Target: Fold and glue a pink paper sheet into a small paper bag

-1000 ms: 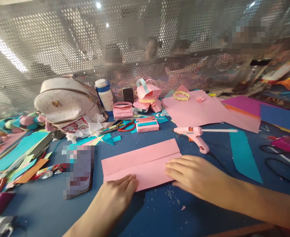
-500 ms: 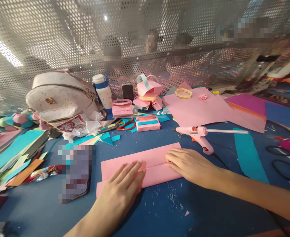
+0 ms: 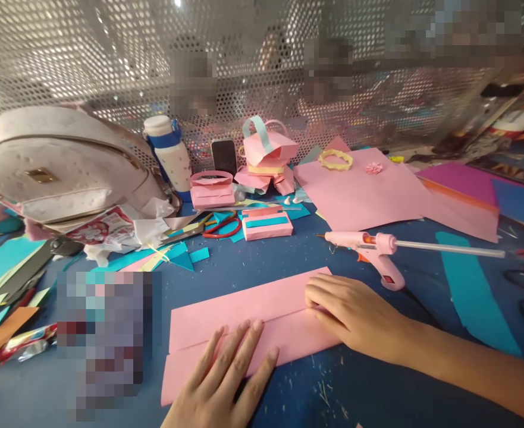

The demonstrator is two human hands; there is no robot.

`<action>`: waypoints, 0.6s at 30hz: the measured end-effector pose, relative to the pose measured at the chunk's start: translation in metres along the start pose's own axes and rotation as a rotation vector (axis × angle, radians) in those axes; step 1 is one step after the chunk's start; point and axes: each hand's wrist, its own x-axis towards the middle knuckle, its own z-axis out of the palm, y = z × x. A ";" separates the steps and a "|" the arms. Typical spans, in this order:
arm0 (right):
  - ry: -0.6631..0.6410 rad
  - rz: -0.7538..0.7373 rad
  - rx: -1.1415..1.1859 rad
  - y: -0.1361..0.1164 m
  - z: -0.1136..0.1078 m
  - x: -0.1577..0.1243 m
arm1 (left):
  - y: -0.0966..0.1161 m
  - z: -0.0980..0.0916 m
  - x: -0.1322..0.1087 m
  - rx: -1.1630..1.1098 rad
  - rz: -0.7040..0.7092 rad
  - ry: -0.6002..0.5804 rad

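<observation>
A folded sheet of pink paper (image 3: 262, 297) lies on the blue table, with a seam running along its length. My left hand (image 3: 230, 374) rests flat on its lower left part, fingers spread. At the paper's right end, my right hand (image 3: 351, 309) has its fingers curled together and pressed on the sheet beside the seam; its fingertips are partly hidden. A pink hot glue gun (image 3: 380, 252), a clear glue stick in its back, lies just beyond my right hand. Behind the folded sheet is a small pink paper box (image 3: 267, 223) with a blue band.
At the back stand a white backpack (image 3: 65, 166), a bottle (image 3: 170, 157), a phone (image 3: 224, 156) and a pink paper bag (image 3: 269, 148). Red-handled scissors (image 3: 223, 226) lie among scraps. Large pink sheets (image 3: 360, 196) and a blue strip (image 3: 478, 291) are to the right.
My left hand has slid down and spread its fingers wider, uncovering more of the seam. My right hand keeps its place at the paper's right end. The view has moved closer.
</observation>
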 end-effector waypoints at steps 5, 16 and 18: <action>-0.005 0.008 0.024 0.004 0.005 -0.002 | 0.003 0.005 -0.004 0.015 -0.023 0.044; -0.007 -0.001 0.018 0.007 0.010 -0.003 | 0.001 0.004 -0.002 -0.009 -0.019 -0.022; 0.001 -0.007 0.011 0.008 0.010 -0.002 | 0.001 0.004 -0.001 -0.014 -0.025 -0.030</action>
